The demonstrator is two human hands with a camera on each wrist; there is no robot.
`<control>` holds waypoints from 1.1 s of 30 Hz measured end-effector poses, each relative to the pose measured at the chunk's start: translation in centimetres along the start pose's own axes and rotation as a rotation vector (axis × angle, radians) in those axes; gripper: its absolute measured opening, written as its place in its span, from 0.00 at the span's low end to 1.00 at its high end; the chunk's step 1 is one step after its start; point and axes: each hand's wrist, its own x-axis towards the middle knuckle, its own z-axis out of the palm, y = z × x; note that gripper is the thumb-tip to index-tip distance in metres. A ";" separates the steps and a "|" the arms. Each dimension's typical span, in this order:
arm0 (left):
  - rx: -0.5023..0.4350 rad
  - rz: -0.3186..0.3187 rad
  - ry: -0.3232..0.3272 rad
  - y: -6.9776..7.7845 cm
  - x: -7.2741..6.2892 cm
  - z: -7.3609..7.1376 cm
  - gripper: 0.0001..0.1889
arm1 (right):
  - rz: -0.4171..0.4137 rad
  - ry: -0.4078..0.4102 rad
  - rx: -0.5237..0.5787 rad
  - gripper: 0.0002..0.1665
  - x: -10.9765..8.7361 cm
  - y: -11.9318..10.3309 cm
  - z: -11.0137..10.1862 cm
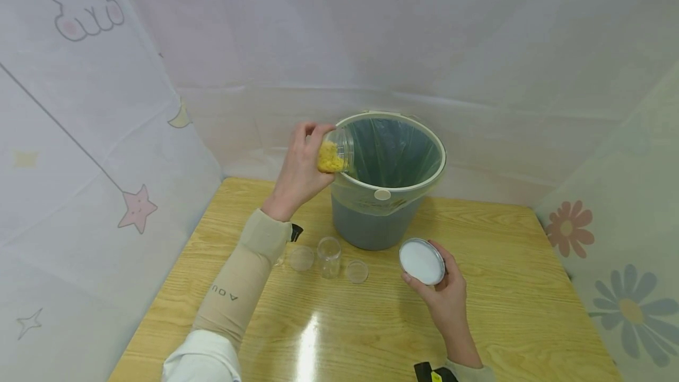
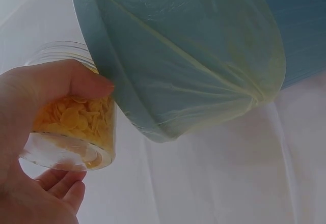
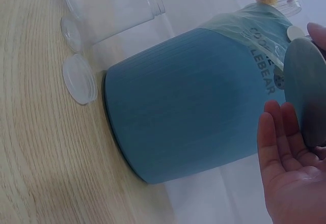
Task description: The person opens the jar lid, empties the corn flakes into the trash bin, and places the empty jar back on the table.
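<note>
My left hand (image 1: 305, 164) grips a clear jar (image 1: 347, 149) of yellow flakes. The jar is tipped sideways, its mouth at the left rim of the waste bin (image 1: 366, 226). In the left wrist view, the flakes (image 2: 76, 117) lie inside the jar, with my thumb across its side. My right hand (image 1: 448, 302) holds a round, shallow, lid-like disc (image 1: 421, 261) by its edge, to the right of and in front of the bin. Its upward face is white and its rim grey; the right wrist view shows its flat side (image 3: 304, 89).
A thin bag (image 1: 392, 146) lines the bin and folds over its rim. On the wooden table (image 1: 493, 264) before the bin stand a clear jar (image 1: 330, 258) and clear round lids (image 1: 357, 271). Patterned cloth walls (image 1: 297, 46) enclose the table's back and sides.
</note>
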 end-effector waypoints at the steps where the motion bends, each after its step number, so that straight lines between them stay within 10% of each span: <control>1: -0.001 0.002 0.001 0.0 0.0 0.0 0.45 | 0.000 0.000 -0.001 0.50 0.0 0.0 0.0; 33: -0.008 0.028 -0.027 0.2 0.2 0.1 0.45 | 0.015 -0.009 -0.002 0.49 -0.1 -0.1 -0.1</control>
